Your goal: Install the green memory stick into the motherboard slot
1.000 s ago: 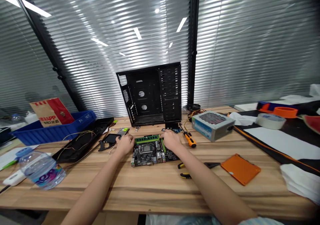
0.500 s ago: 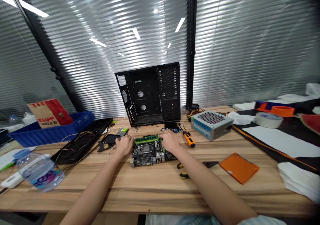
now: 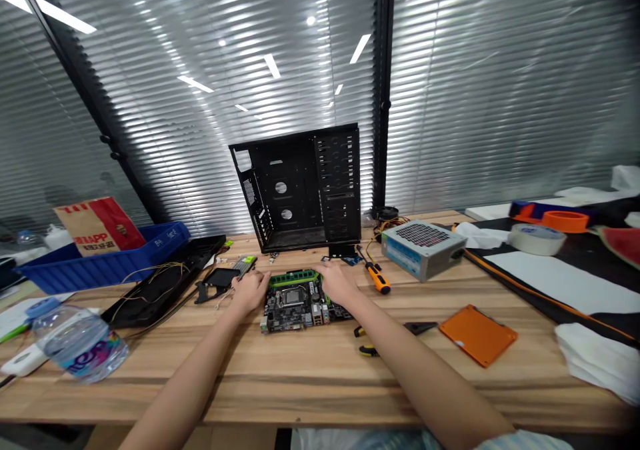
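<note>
A motherboard [image 3: 295, 305] lies flat on the wooden table, its port side towards me. Along its far edge a green RAM stick [image 3: 293, 277] stands in a memory slot; whether it is fully seated I cannot tell. My left hand [image 3: 251, 291] is closed at the stick's left end, fingers bent over the board's far corner. At the other end my right hand [image 3: 336, 282] is closed too, its fingertips on the stick and its palm covering the board's right part. Most of the fingers of both hands are hidden behind the knuckles.
Behind the board stands an open black PC case [image 3: 300, 190]. To the right are a power supply [image 3: 423, 247], a screwdriver [image 3: 379, 280], pliers [image 3: 420, 328] and an orange drive plate [image 3: 479, 335]. On the left are a blue bin [image 3: 115, 258], a black panel [image 3: 150, 293] and a water bottle [image 3: 83, 343].
My left fingers have shifted very slightly to the right along the RAM stick's end, and my right hand a touch to the left. The motherboard stays in place.
</note>
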Demonstrator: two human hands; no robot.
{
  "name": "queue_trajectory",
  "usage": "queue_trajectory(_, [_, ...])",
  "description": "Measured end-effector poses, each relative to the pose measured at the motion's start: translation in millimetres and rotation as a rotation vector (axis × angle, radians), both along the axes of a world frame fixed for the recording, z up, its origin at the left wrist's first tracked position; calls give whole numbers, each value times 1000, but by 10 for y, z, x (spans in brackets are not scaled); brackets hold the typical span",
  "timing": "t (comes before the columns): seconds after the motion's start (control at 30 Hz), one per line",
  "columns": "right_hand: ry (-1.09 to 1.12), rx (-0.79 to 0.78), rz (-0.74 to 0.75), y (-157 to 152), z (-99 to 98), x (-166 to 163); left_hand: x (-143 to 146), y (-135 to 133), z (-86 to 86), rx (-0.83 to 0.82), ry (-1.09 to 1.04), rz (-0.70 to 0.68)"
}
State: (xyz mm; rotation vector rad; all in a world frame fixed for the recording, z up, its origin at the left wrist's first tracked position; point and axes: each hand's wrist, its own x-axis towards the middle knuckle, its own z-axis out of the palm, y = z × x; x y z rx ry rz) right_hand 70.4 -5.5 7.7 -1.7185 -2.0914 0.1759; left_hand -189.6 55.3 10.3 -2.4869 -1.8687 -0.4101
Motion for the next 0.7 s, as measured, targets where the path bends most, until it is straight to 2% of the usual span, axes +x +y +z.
queue_trajectory(0.23, [-2,-13,13,3,-17,9,-1,2,16,-23,-12,22])
queue_trajectory(0.7, [-10,-107,-63,-49,133,-12,-41,48,16,-50,-67,55])
